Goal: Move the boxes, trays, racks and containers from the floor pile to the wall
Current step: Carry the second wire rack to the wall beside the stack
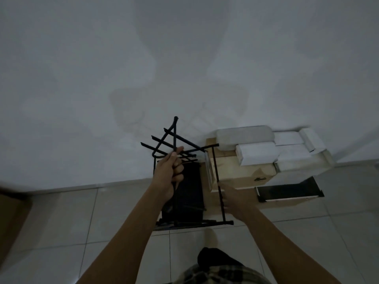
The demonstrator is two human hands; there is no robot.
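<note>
Black wire rack (pixel 184 193) at the wall (pixel 184 58) beside boxes (pixel 256 155) already stacked there; left hand (pixel 169 171) curled round its top bar, right hand (pixel 235 201) at its side bar, grip unclear; remaining pile unseen.

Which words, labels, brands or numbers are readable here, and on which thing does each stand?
None can be read.
Cardboard box: one small dark printed mark, too blurred to read.
White boxes: no print visible.
Black wire rack: no text.
</note>
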